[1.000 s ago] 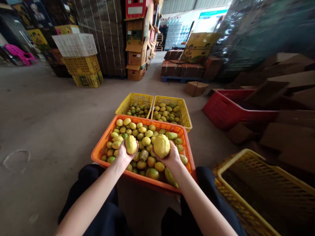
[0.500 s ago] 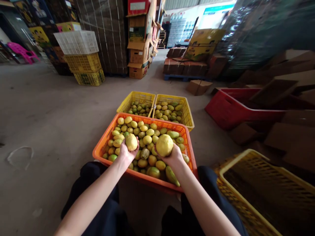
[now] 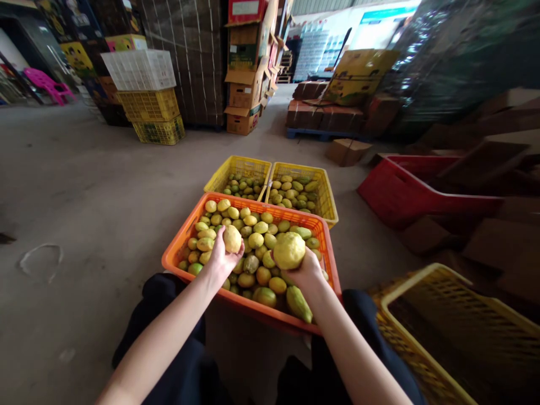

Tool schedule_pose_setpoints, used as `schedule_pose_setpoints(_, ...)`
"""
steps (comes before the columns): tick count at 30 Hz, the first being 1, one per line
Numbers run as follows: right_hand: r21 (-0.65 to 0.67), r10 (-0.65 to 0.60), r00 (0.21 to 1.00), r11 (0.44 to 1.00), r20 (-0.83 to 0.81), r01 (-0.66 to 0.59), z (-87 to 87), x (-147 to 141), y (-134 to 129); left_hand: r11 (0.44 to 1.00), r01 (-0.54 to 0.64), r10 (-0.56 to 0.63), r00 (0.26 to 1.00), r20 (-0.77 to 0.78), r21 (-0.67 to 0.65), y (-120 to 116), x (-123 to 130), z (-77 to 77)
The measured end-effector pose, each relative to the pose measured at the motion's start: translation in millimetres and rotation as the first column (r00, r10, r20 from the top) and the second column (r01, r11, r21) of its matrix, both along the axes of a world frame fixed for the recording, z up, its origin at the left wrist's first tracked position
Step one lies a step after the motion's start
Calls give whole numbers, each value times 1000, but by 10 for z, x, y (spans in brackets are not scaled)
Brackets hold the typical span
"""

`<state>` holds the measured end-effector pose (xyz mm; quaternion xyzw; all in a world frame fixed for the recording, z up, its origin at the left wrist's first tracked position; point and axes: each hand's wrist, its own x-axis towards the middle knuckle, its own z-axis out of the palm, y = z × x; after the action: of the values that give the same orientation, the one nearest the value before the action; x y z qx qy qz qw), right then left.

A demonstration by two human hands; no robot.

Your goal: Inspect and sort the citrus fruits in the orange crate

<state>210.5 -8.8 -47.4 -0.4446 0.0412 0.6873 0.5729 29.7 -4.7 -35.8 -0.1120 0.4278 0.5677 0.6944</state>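
My left hand [image 3: 223, 260] is closed around a smooth-looking pale yellow fruit [image 3: 232, 239], its kind unclear. A larger, lumpy yellow fruit [image 3: 289, 251] rests in my right hand [image 3: 309, 269], fingers curled beneath and partly hidden by it. Both are held over an orange crate [image 3: 333, 264] of yellow and green fruit, which stands between my knees. Near its front right corner lies a long green fruit [image 3: 298, 304]. Against the crate's far side stand two yellow crates, the left one [image 3: 216, 179] and the right one [image 3: 329, 199], both holding similar fruit.
A yellow crate [image 3: 405, 281] stands by my right knee, with a red crate [image 3: 383, 194] beyond it among cardboard pieces. Stacked white [image 3: 141, 70] and yellow baskets [image 3: 149, 106] stand far left. A cardboard box [image 3: 348, 152] lies before a loaded pallet [image 3: 320, 134].
Both hands, still holding their fruits, have shifted slightly right. The right-hand fruit appears turned a little. The whole view has also swung slightly, moving the background right.
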Motion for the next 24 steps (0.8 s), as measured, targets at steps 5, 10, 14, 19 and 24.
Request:
schedule_pose_setpoints(5,-103,-29,999,994,40,33,136,-45,-35,998,58,-59,997,42,12,-31,7,17)
schedule_pose_setpoints(10,-86,-3,999,996,-46,-1,191,-63,-59,1000,0,0,996,94,-2,-19,38,31)
schedule_pose_setpoints(14,-101,-24,1000,995,-18,22,152,-35,-55,999,-30,27,995,93,35,-20,16,69)
schedule_pose_setpoints(19,-119,-36,999,992,-3,36,207,-57,-71,994,25,-40,988,146,106,-60,-41,127)
schedule_pose_setpoints(24,-61,1,999,998,-48,-4,233,-103,-86,989,17,-48,976,212,149,-74,-58,134)
